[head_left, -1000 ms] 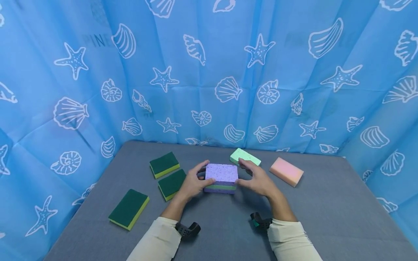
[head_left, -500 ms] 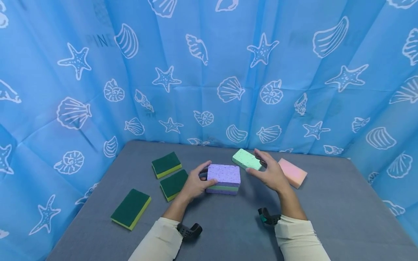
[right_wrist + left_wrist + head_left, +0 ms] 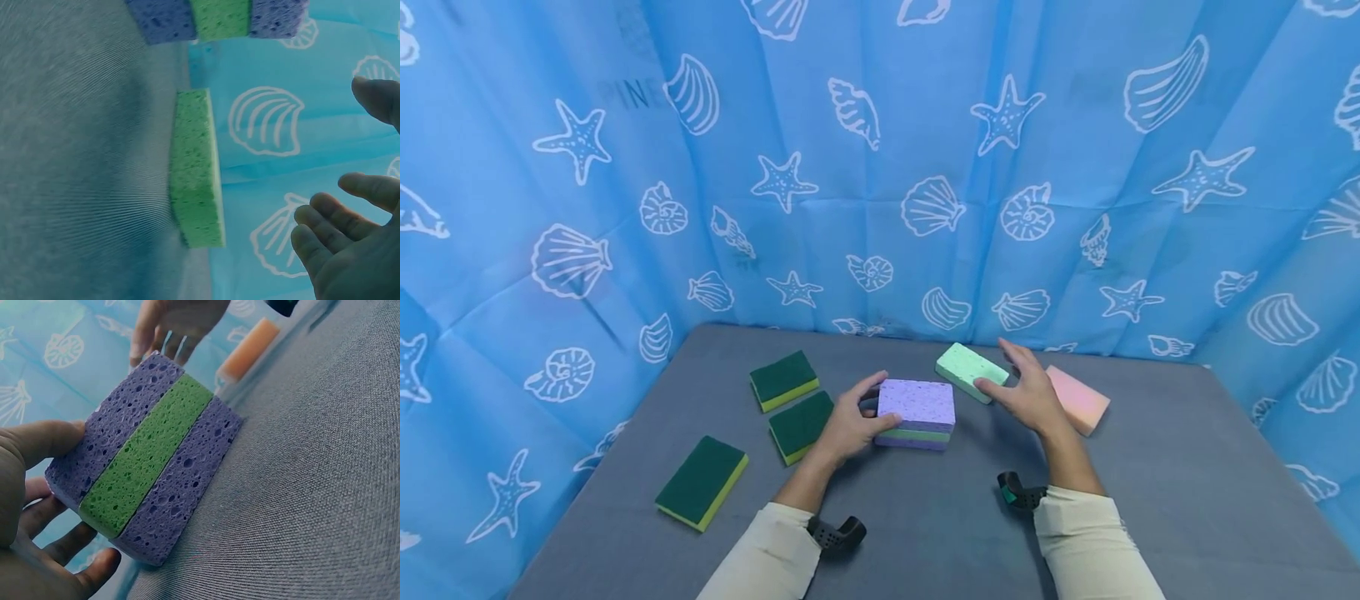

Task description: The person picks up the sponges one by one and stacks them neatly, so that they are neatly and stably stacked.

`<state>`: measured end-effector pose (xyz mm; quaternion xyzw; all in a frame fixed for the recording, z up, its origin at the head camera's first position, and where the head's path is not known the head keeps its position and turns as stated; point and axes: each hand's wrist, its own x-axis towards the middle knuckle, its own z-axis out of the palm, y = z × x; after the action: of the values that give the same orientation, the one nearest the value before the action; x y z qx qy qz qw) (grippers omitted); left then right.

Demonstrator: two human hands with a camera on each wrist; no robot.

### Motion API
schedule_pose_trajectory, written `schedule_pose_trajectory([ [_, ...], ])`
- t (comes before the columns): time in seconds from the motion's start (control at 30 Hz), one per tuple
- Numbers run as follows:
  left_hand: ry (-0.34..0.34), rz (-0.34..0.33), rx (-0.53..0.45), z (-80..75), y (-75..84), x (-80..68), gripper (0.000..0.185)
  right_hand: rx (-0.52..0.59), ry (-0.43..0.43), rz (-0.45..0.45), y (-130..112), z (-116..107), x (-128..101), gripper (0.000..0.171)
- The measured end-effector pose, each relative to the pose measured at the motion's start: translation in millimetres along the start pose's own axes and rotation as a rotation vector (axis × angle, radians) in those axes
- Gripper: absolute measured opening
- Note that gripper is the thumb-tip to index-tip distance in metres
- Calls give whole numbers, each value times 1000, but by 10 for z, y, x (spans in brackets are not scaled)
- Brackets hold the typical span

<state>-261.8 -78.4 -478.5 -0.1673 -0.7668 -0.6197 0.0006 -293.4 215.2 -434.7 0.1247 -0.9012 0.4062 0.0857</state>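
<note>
A stack of three sponges stands on the grey table: a top purple sponge (image 3: 916, 402), a light green sponge (image 3: 147, 456) in the middle and a lower purple sponge (image 3: 181, 487). At the stack's left end my left hand (image 3: 848, 423) grips it, thumb on the top purple sponge's near edge, fingers round the far left side. My right hand (image 3: 1032, 398) hovers with thumb and fingers spread, holding nothing. Beside it lies another light green sponge (image 3: 195, 169), behind the stack to the right; the thumb overlaps this sponge's right end in the head view.
Right of the right hand lies a pink-orange sponge (image 3: 1077, 400), partly hidden by that hand. Several green-and-yellow scouring sponges (image 3: 702, 482) lie on the left of the grey table (image 3: 925, 533). A blue shell-patterned curtain (image 3: 880, 167) hangs behind the table.
My right hand has left the stack's right side and moved right, over to the loose green sponge's right end. My left hand keeps its place on the stack.
</note>
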Motion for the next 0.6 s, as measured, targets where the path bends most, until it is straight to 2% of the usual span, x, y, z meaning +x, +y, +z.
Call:
schedule_pose_trajectory([
  [0.3,-2,-5,-5,4,18,-18,70,-46,-21,69,132,57,37,87],
  [0.6,0,-12,10,0,27,-18,69,-59,-54,88,226,88,68,91],
])
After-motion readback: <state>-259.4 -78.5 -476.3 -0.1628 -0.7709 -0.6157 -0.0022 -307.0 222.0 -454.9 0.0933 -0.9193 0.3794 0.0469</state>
